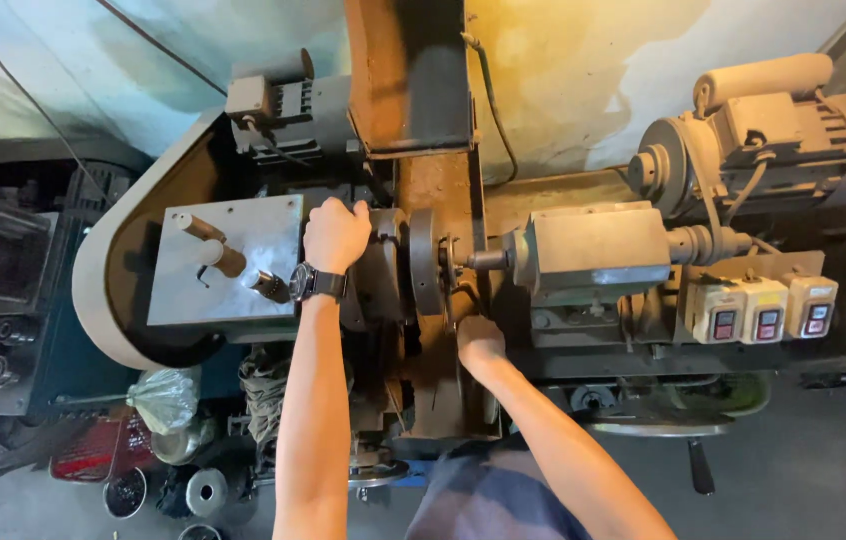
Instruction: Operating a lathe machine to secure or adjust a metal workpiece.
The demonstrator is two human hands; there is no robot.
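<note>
I look down on an old metal-working machine with a round chuck (pixel 425 262) at its middle. My left hand (pixel 335 233), with a dark watch on the wrist, is closed over the dark round housing (pixel 383 275) just left of the chuck. My right hand (pixel 479 340) reaches in low under the chuck and the short spindle (pixel 488 260); its fingers are curled out of sight, so what they touch is hidden. A grey block-shaped head (pixel 598 250) sits right of the spindle.
A grey steel plate (pixel 268 240) with three stubby pegs stands left of my left hand, inside a curved belt guard (pixel 93 270). Electric motors sit at top centre (pixel 288 105) and top right (pixel 793 130). Three switch boxes (pixel 765 308) line the right side. Metal parts and tins (pixel 183 480) litter the floor.
</note>
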